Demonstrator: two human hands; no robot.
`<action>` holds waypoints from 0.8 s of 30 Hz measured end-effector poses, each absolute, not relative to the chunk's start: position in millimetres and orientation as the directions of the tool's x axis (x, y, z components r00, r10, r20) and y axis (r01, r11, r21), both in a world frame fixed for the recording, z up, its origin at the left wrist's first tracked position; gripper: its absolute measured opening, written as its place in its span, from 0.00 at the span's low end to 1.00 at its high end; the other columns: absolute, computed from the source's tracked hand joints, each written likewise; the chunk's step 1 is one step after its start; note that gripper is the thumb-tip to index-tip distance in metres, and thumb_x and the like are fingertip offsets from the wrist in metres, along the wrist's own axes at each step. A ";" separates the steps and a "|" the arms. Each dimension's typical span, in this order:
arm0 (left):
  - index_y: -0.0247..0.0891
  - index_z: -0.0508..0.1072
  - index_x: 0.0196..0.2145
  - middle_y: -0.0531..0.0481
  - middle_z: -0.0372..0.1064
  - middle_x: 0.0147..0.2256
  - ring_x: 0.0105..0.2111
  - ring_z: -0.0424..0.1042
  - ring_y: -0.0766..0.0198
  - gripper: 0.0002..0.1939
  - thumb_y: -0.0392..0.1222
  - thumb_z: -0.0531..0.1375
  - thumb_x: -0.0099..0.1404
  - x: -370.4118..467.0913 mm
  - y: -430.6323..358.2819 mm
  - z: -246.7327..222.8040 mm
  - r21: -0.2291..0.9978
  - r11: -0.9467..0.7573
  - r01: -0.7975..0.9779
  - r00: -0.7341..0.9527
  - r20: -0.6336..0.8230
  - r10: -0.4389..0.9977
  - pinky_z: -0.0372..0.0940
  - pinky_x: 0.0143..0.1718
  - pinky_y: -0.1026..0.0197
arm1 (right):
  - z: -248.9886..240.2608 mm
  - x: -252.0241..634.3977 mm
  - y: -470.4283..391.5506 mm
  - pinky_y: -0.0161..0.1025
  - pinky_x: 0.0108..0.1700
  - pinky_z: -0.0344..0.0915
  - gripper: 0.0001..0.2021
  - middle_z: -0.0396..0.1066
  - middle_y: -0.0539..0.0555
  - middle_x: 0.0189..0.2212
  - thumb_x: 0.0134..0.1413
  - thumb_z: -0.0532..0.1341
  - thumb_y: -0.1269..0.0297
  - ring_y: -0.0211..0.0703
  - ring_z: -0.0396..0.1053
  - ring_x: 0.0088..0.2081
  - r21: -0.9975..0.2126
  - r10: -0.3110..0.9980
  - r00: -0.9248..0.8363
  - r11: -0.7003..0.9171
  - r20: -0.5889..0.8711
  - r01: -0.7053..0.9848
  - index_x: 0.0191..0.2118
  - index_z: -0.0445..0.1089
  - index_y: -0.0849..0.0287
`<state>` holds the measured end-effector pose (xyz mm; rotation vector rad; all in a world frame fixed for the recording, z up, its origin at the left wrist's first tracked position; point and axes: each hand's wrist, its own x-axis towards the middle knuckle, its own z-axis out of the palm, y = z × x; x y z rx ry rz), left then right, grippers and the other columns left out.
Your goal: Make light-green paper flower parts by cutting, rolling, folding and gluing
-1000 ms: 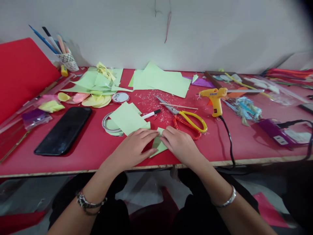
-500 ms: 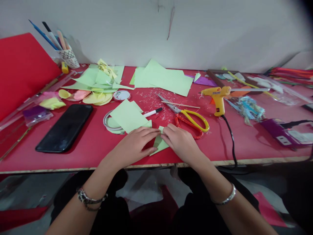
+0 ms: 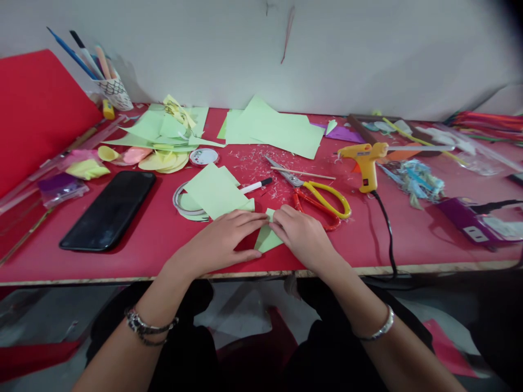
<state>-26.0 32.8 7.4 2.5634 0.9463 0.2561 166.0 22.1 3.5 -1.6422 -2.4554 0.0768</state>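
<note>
A small piece of light green paper (image 3: pixel 268 239) lies on the red table near its front edge, between my two hands. My left hand (image 3: pixel 224 237) lies stretched out from the left, fingertips at the paper's top and thumb apart near its lower left corner. From the right, my right hand (image 3: pixel 304 237) has curled fingers closed on the paper's upper part, hiding much of it. Just beyond the hands rest a green paper square (image 3: pixel 212 190), a marker (image 3: pixel 256 185) with a black cap, and scissors (image 3: pixel 314 193) with yellow and red handles.
A yellow glue gun (image 3: pixel 365 160) with a black cord stands at right, near a purple box (image 3: pixel 466 220). At left lies a black phone (image 3: pixel 108 212). Green sheets (image 3: pixel 278 128) and a pen cup (image 3: pixel 114 92) line the back. The table's front edge (image 3: pixel 245 275) runs under my wrists.
My left thumb has slid slightly off the paper's lower left corner. The right hand and the paper stay nearly in place; the whole view has shifted a little.
</note>
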 end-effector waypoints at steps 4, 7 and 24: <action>0.44 0.52 0.59 0.50 0.51 0.59 0.57 0.51 0.57 0.30 0.57 0.49 0.61 -27.1 31.2 11.4 0.424 -0.690 0.587 0.758 0.010 0.652 0.50 0.55 0.55 | 0.7 170.8 24.0 0.33 0.25 0.49 0.08 0.63 0.51 0.28 0.57 0.52 0.65 0.37 0.60 0.27 -0.196 0.891 -0.430 0.451 0.144 0.871 0.30 0.64 0.61; 0.45 0.52 0.59 0.51 0.51 0.59 0.57 0.51 0.59 0.28 0.56 0.46 0.64 -26.9 31.4 12.3 0.432 -0.691 0.579 0.762 0.013 0.647 0.50 0.56 0.57 | -2.0 174.0 25.1 0.33 0.27 0.51 0.07 0.62 0.51 0.28 0.57 0.52 0.66 0.37 0.60 0.27 -0.229 0.872 -0.461 0.488 0.165 0.842 0.30 0.63 0.61; 0.44 0.53 0.58 0.50 0.52 0.59 0.57 0.51 0.55 0.32 0.59 0.50 0.59 -23.0 29.8 13.1 0.407 -0.675 0.615 0.741 -0.005 0.672 0.51 0.55 0.54 | 0.1 177.4 25.2 0.33 0.28 0.53 0.06 0.60 0.50 0.27 0.55 0.54 0.66 0.35 0.59 0.26 -0.400 0.882 -0.439 0.470 0.172 0.787 0.28 0.62 0.61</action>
